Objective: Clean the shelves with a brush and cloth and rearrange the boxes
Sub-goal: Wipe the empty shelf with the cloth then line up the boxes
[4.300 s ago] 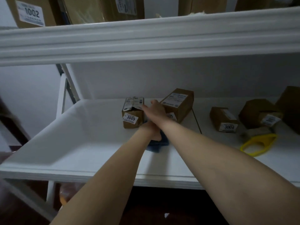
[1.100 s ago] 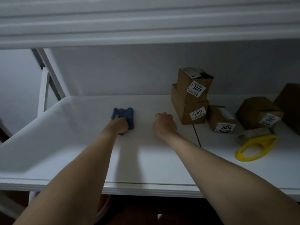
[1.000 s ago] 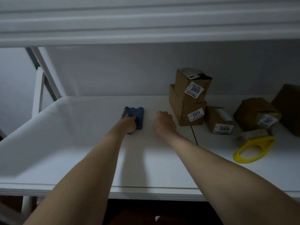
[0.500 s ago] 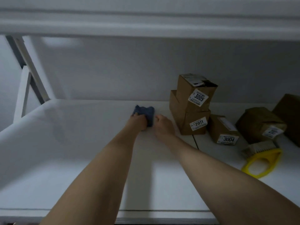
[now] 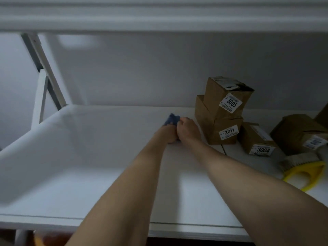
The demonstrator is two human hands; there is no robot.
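Head view, my left hand [image 5: 167, 135], fingers bunched round the blue cloth [image 5: 171, 119] on the white shelf [image 5: 88, 174], my right hand [image 5: 188, 130] touching it, fingers curled, holding anything I cannot tell, box 3005 [image 5: 222, 96] stacked on box 2011 [image 5: 224, 129] just beside

We look in dim light at a wide, pale white lower shelf [image 5: 79, 174] under the moulded edge of the upper shelf [image 5: 159, 16], a plain grey wall [image 5: 150, 71] behind. At left we see a slanted grey brace [image 5: 45, 68] beside a white post [image 5: 40, 98], a soft light patch [image 5: 78, 40] on the wall, and dark reddish floor [image 5: 58, 239] below.
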